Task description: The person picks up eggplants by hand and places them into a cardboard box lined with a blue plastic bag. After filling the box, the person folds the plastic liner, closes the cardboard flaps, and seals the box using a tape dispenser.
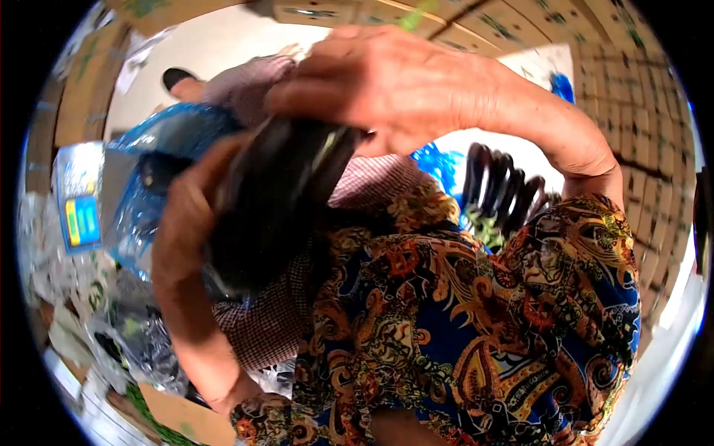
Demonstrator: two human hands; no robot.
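A dark, glossy eggplant (286, 197) is held up close to the camera, tilted and a little blurred. My left hand (197, 197) wraps round its left side, with the fingers partly hidden behind it. Across its upper end lies my right hand (364, 82), fingers bent over the top. Left of my left hand, a blue plastic bag (175, 126) stands open with a dark eggplant (155, 172) inside.
Several eggplants (500, 186) lie in a row at the right, beside crumpled blue plastic (439, 167). Stacked cartons (625, 126) line the right and back. Clear plastic wrapping (145, 327) and a cardboard piece (186, 416) lie at the lower left.
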